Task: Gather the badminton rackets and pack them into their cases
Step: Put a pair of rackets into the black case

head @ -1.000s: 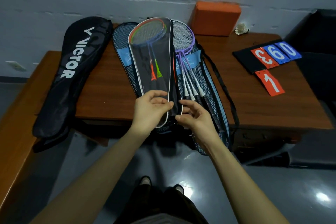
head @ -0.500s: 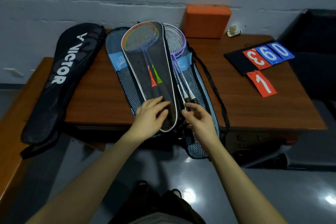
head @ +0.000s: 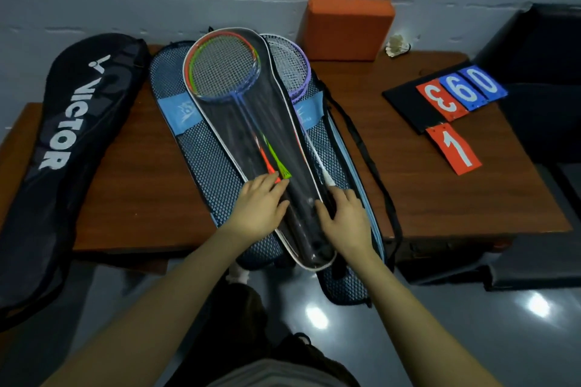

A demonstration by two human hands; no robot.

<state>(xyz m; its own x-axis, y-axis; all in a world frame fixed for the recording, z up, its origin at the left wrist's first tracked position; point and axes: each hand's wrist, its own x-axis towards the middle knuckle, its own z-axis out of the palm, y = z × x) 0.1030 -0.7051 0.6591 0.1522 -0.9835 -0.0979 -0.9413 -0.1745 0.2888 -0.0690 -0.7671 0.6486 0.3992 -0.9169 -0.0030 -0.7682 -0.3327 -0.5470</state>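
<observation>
On the brown wooden table point(head: 440, 185), centre of view: a clear-fronted racket case point(head: 251, 141) with white piping lies on top of a blue mesh case point(head: 217, 173), head end toward 12 o'clock, narrow end overhanging the near table edge at 6 o'clock.

Inside the clear case: rackets with orange, green and blue frames point(head: 224, 67), heads stacked, shafts running down toward the hands.

At 1 o'clock of those heads, a purple-framed racket point(head: 300, 72) shows from under the clear case, lying on the mesh case; its white shaft runs down along the clear case's right edge.

Left hand point(head: 259, 209): fingers straight and flat, pressing on the left side of the clear case near the handle end. Not curled round anything.

Right hand point(head: 344, 217): palm down on the right edge of the clear case, fingers spread and laid over the edge where the white shaft ends. Cannot tell if it pinches anything beneath.

At 9 o'clock, well apart: black VICTOR case point(head: 63, 141), draped over the table's left edge.

At 12 to 1 o'clock, against the wall: orange block point(head: 345, 30); just beside it at its 3 o'clock, a white shuttlecock point(head: 396, 45).

At 2 o'clock: score cards point(head: 456, 104) on a black board, reading 3, 6, 0, with a 1 below.
</observation>
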